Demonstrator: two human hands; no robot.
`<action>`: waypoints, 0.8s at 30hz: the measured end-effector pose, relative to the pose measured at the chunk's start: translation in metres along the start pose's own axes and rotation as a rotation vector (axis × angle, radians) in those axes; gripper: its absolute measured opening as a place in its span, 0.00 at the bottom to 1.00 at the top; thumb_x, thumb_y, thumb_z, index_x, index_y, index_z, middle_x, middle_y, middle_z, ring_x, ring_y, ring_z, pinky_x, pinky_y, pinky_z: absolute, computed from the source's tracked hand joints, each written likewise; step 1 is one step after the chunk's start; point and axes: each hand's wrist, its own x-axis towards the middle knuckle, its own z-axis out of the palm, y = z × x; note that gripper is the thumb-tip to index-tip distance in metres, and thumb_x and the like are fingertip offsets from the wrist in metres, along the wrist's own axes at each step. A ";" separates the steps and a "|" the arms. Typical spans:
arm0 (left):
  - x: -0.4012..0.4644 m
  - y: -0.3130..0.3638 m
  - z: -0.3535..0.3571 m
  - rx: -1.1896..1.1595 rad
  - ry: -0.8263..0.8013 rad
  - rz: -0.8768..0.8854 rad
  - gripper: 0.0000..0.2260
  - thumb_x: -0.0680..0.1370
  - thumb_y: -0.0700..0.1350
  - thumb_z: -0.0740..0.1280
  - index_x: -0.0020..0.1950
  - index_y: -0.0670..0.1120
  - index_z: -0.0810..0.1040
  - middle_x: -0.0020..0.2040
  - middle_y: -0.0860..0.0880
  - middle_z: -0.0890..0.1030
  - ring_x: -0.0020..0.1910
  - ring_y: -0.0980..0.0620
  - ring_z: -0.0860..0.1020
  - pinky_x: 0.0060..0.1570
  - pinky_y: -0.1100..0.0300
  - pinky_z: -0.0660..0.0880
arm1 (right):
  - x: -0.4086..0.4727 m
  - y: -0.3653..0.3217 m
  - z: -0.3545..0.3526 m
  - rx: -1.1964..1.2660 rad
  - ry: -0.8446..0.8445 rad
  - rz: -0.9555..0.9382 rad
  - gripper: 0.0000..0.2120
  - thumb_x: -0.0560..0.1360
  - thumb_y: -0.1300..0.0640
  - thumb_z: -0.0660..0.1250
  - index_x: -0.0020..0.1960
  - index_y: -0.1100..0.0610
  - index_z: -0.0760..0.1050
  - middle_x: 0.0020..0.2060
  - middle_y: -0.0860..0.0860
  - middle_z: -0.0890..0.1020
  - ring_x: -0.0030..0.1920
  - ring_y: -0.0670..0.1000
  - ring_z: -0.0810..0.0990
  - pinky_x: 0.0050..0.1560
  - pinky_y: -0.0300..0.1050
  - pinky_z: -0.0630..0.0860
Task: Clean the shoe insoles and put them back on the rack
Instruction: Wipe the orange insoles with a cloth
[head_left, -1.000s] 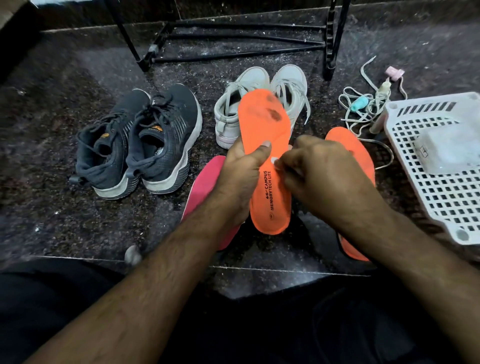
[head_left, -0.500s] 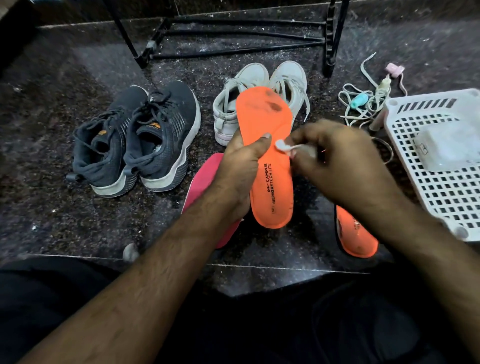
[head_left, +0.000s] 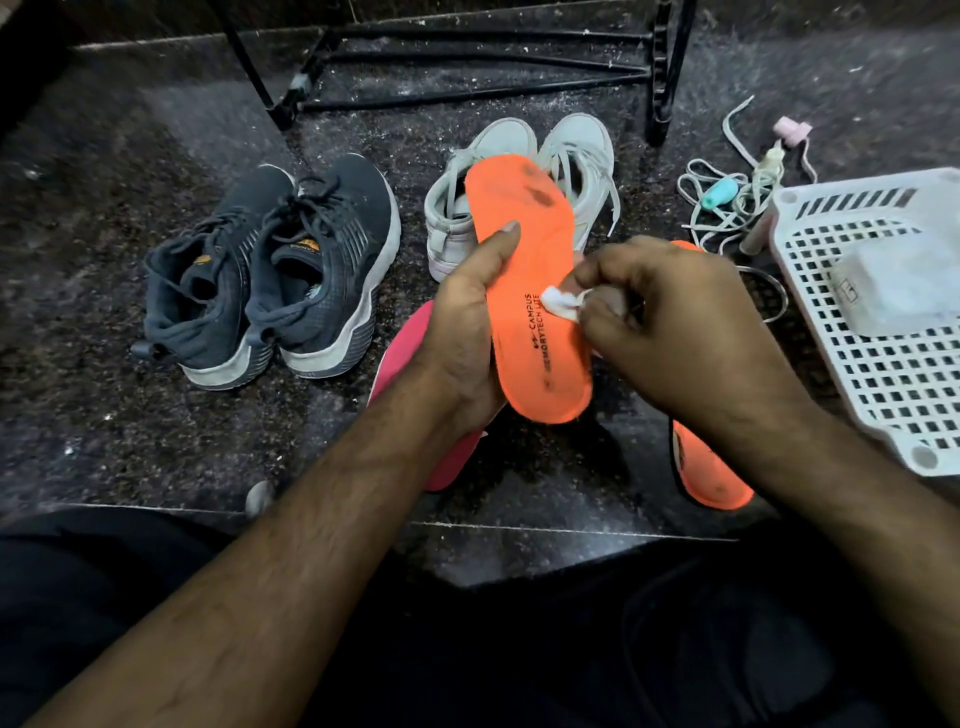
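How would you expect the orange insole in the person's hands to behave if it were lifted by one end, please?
The orange insole looks thin, so it would probably flex and droop, not stay rigid. The left hand alone holds it off the floor, suggesting that it is light. Its matte surface seems unlikely to slip while the right hand presses the white wipe on it.

Stained orange insole upright, its twin floor-flat.
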 end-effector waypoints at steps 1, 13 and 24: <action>-0.002 0.001 0.001 -0.006 -0.050 -0.008 0.20 0.82 0.53 0.57 0.62 0.39 0.77 0.51 0.38 0.80 0.45 0.43 0.79 0.48 0.53 0.78 | 0.001 0.000 0.003 -0.011 0.025 -0.012 0.12 0.71 0.63 0.67 0.49 0.52 0.84 0.40 0.46 0.81 0.38 0.43 0.75 0.45 0.38 0.70; -0.001 0.011 -0.010 -0.085 -0.270 -0.090 0.36 0.82 0.63 0.46 0.52 0.39 0.87 0.53 0.40 0.85 0.53 0.44 0.83 0.62 0.49 0.75 | -0.021 -0.028 0.022 0.065 -0.123 -0.267 0.06 0.71 0.59 0.68 0.47 0.56 0.80 0.41 0.52 0.79 0.40 0.54 0.78 0.43 0.52 0.74; -0.002 0.007 -0.006 -0.066 -0.158 -0.093 0.29 0.83 0.58 0.54 0.47 0.37 0.86 0.46 0.41 0.85 0.44 0.44 0.85 0.53 0.51 0.80 | -0.016 -0.018 0.018 0.332 -0.332 -0.044 0.05 0.70 0.56 0.69 0.44 0.49 0.80 0.33 0.47 0.84 0.34 0.48 0.82 0.42 0.52 0.80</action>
